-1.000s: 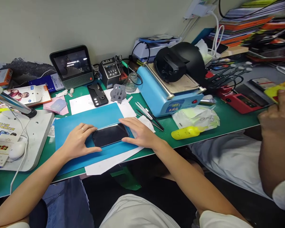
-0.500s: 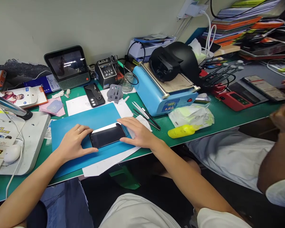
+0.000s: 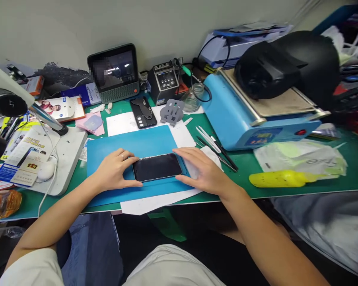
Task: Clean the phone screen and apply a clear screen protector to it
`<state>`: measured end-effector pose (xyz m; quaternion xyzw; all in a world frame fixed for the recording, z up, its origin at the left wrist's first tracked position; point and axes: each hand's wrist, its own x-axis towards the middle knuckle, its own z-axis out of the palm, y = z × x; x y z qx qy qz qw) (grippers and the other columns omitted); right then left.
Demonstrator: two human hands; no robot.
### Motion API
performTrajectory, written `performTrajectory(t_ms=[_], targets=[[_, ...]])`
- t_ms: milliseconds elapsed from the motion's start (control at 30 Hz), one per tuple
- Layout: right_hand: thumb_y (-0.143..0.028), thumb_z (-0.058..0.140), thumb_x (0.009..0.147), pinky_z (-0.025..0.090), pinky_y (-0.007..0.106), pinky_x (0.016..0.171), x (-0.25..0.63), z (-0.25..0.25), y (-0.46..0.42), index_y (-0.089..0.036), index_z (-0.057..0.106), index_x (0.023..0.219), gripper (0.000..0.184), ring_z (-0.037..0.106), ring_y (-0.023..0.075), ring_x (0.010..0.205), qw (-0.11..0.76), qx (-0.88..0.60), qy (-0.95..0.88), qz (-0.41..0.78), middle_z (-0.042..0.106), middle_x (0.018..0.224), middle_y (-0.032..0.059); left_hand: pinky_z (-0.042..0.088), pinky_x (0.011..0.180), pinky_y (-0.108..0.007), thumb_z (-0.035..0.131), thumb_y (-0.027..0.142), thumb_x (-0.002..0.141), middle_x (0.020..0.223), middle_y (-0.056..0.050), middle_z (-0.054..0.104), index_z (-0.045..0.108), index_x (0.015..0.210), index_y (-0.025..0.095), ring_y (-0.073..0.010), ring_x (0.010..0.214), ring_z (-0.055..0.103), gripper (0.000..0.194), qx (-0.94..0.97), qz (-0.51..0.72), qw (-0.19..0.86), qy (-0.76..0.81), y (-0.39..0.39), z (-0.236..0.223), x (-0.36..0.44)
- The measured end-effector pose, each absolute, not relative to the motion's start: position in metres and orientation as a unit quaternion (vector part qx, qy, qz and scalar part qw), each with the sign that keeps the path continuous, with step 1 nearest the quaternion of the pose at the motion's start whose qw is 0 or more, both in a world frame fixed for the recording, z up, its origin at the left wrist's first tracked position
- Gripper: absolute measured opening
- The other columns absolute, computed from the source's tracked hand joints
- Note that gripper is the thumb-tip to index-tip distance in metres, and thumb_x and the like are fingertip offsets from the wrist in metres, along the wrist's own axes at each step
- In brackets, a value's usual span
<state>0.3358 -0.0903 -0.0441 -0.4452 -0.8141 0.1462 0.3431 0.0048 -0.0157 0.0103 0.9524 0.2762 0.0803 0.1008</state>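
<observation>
A smartphone (image 3: pixel 158 167) lies face up, its screen dark, on a blue mat (image 3: pixel 131 145). At its left end is my left hand (image 3: pixel 115 171), with a ring on one finger; the fingers meet the upper corner and the thumb lies along the lower edge. My right hand (image 3: pixel 204 171) holds the other end in the same way, fingertips at the top corner and thumb below. A dark blue rim shows beside the phone's right end, partly hidden by that hand. White paper (image 3: pixel 155 204) sticks out from under the mat.
Tweezers and pen-like tools (image 3: pixel 216 147) lie right of the mat, near a blue machine (image 3: pixel 235 119) with a black headset-like object (image 3: pixel 265 71) on top. A yellow bottle (image 3: pixel 277 178) lies at the front edge. Behind are a phone case (image 3: pixel 143 113), a glass jar (image 3: pixel 193 97) and a display (image 3: pixel 115 73).
My view has swung left, so the bench appears farther right and the co-worker's arm has left the picture. Both hands stay at the phone's ends.
</observation>
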Motion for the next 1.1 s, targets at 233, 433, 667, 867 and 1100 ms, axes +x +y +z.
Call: performTrajectory(t_ms=[233, 433, 667, 867, 1100], targets=[[-0.043, 0.071, 0.096, 0.053, 0.059, 0.111, 0.3334, -0.0462, -0.0913, -0.033, 0.041, 0.162, 0.074, 0.06, 0.0358, 0.134, 0.321, -0.445, -0.825, 0.135, 0.065, 0.146, 0.0121, 0.055, 0.09, -0.044, 0.067, 0.076, 0.089, 0.124, -0.016, 0.069, 0.064, 0.138, 0.013, -0.03, 0.103, 0.062, 0.08, 0.957, 0.065, 0.072, 0.273, -0.0181, 0.0085, 0.0035], [-0.045, 0.069, 0.097, 0.052, 0.06, 0.111, 0.3332, -0.0477, -0.0914, -0.033, 0.042, 0.162, 0.071, 0.059, 0.0365, 0.135, 0.309, -0.452, -0.825, 0.142, 0.064, 0.146, 0.0116, 0.054, 0.09, -0.046, 0.066, 0.073, 0.091, 0.124, -0.016, 0.067, 0.062, 0.141, 0.013, -0.0306, 0.104, 0.06, 0.078, 0.958, 0.04, 0.062, 0.278, -0.0199, 0.0099, 0.0047], [-0.046, 0.067, 0.098, 0.052, 0.061, 0.111, 0.3323, -0.0478, -0.091, -0.034, 0.048, 0.158, 0.065, 0.06, 0.0374, 0.134, 0.293, -0.459, -0.827, 0.143, 0.065, 0.146, 0.0114, 0.052, 0.092, -0.046, 0.066, 0.072, 0.091, 0.125, -0.017, 0.065, 0.062, 0.142, 0.012, -0.0314, 0.105, 0.059, 0.08, 0.957, 0.024, 0.06, 0.283, -0.021, 0.0107, 0.0054], [-0.043, 0.068, 0.098, 0.053, 0.06, 0.109, 0.3317, -0.0481, -0.0915, -0.033, 0.051, 0.156, 0.062, 0.059, 0.0374, 0.134, 0.294, -0.455, -0.83, 0.133, 0.064, 0.146, 0.0121, 0.052, 0.09, -0.046, 0.067, 0.072, 0.09, 0.122, -0.016, 0.065, 0.063, 0.142, 0.009, -0.0312, 0.103, 0.059, 0.082, 0.957, 0.028, 0.062, 0.281, -0.0203, 0.0091, 0.0057], [-0.04, 0.068, 0.098, 0.053, 0.061, 0.108, 0.3331, -0.0502, -0.092, -0.035, 0.048, 0.157, 0.063, 0.059, 0.0378, 0.133, 0.289, -0.448, -0.835, 0.133, 0.063, 0.146, 0.0119, 0.05, 0.087, -0.044, 0.066, 0.073, 0.091, 0.122, -0.017, 0.064, 0.064, 0.139, 0.011, -0.0308, 0.101, 0.058, 0.079, 0.956, 0.022, 0.067, 0.284, -0.0214, 0.0084, 0.0072]])
